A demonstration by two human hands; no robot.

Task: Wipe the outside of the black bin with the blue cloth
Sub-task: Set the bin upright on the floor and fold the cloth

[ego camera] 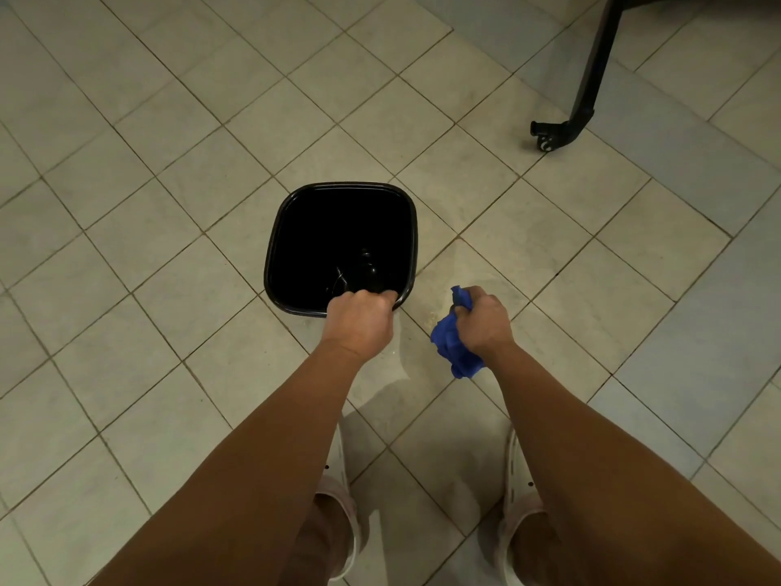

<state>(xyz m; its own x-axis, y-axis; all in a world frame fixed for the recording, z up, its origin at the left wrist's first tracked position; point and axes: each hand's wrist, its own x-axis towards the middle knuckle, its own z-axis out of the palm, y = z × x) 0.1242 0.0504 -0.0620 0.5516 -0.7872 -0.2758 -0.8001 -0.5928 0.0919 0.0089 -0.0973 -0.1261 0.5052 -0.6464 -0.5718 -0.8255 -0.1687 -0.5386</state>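
Observation:
The black bin (pixel 296 205) stands upright on the tiled floor in the middle of the view, its square mouth facing me and its outer walls mostly hidden from above. My left hand (pixel 359 321) grips the bin's near rim, fingers curled over the edge. To the right of the bin, apart from it, my right hand (pixel 486 319) holds the crumpled blue cloth (pixel 454 346), which hangs down below the fist.
A black furniture leg with a small caster (pixel 562 129) stands at the upper right. My feet in light clogs (pixel 338 484) are on the floor below my arms. Beige floor tiles (pixel 169 247) surround the bin on all sides.

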